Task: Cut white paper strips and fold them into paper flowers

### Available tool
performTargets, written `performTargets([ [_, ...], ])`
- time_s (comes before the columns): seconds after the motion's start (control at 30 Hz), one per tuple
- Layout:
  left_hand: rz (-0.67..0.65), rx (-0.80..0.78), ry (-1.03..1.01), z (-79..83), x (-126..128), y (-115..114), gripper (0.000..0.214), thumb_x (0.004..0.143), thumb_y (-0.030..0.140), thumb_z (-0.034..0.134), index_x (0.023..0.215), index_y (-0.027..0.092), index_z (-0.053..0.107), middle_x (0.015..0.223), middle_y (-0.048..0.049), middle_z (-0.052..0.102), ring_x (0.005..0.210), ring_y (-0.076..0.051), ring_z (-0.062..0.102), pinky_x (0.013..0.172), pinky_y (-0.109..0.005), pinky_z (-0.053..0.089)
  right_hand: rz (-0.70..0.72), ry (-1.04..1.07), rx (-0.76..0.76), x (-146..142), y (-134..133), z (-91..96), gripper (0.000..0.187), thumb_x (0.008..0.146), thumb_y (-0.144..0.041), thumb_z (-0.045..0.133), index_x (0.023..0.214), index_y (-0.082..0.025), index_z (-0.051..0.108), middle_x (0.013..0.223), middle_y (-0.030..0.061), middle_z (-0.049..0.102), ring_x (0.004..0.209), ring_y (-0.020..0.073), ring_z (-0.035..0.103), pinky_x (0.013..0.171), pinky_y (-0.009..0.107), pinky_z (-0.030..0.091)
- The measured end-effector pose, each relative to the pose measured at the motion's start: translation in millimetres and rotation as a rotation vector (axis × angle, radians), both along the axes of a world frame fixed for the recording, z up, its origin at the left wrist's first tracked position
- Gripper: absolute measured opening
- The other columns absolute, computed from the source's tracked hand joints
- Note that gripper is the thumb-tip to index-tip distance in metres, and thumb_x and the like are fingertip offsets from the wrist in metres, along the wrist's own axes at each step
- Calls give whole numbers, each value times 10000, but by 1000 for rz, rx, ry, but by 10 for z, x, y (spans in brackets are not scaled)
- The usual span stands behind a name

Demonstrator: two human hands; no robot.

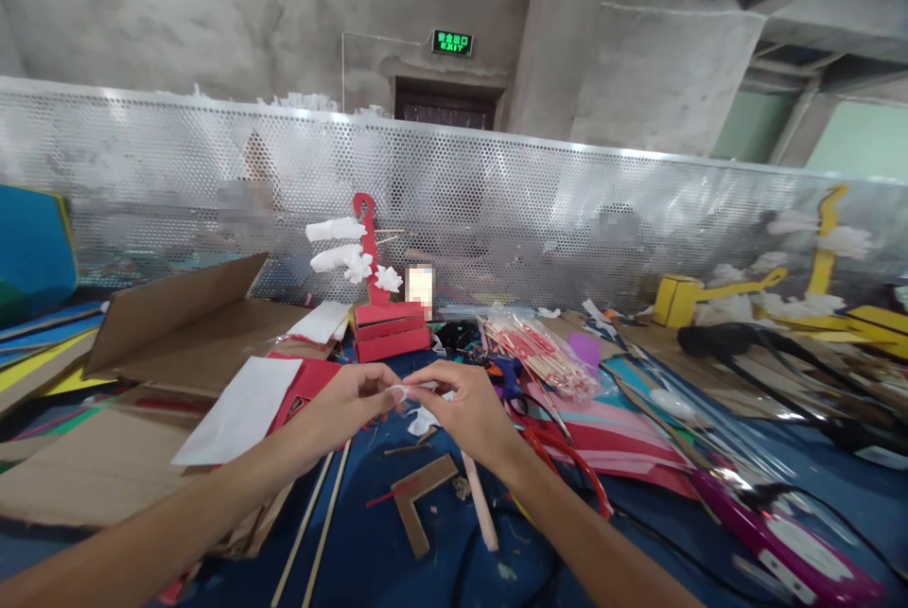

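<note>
In the middle of the head view, my left hand and my right hand meet with their fingertips together. Between them they pinch a small piece of white paper, mostly covered by the fingers. More crumpled white paper shows just below the right fingers. Right behind the hands stands a red cardboard box with a hooked red upright rising from it. White paper rolls and white paper flowers are fixed to that upright.
Cardboard and a white sheet lie left. Wooden sticks and an L-shaped cardboard piece lie in front. To the right are a bag of sticks, orange-handled scissors, cables and a purple tool. A perforated metal partition stands behind.
</note>
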State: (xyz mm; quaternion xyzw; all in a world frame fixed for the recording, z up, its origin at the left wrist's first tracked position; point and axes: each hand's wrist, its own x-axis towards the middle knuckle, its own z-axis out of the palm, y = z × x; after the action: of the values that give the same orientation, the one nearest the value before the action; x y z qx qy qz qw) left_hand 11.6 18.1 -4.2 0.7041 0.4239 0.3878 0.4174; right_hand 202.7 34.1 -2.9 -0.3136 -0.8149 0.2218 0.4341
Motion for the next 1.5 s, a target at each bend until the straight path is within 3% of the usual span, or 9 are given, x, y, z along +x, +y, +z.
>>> performTargets([
  [0.37,25,4,2,65,51,-61,281,796,433,578,804,154,606,695,-1,602,578,-101,501,552,-218,391,-87,-274,231,43,47,23,189,894,-315,555,810,-195,675,799,25,659,793,145,570,732,250,388],
  [0.47,29,3,16,81,52,-65,279,789,434,581,804,157,606,699,-4,605,583,-104,510,555,-221,399,-90,-332,198,43,35,30,217,923,-274,501,792,-177,643,786,24,649,781,139,565,709,238,376],
  [0.6,48,-17,14,101,53,-70,287,772,443,588,800,157,603,699,-4,601,595,-111,519,565,-229,412,-30,-243,43,41,1,39,252,926,-186,436,802,-172,655,761,6,668,705,113,587,648,209,379],
  [0.77,48,-27,26,86,32,-67,301,790,454,568,825,156,596,716,-13,599,615,-122,525,553,-225,419,3,-111,-103,36,-9,37,216,876,-272,520,803,-179,701,733,2,684,654,125,588,584,212,389],
  [0.97,50,-5,17,31,7,-40,302,802,455,564,824,154,594,715,-12,592,620,-120,525,554,-220,421,42,57,-231,4,23,6,160,807,-283,598,860,-160,687,777,27,684,667,133,596,615,221,443],
  [1.23,37,0,19,67,39,-64,289,790,442,583,799,154,600,699,-2,592,595,-110,511,557,-224,399,-45,-38,-169,5,9,17,106,818,-227,574,799,-166,659,695,-3,647,610,108,543,557,202,377],
  [1.5,13,13,23,54,37,-55,262,800,425,577,813,165,605,716,-11,615,600,-112,519,571,-227,403,-71,-133,-67,21,-26,44,338,917,-355,466,689,-166,630,642,-1,653,579,110,572,553,205,363],
])
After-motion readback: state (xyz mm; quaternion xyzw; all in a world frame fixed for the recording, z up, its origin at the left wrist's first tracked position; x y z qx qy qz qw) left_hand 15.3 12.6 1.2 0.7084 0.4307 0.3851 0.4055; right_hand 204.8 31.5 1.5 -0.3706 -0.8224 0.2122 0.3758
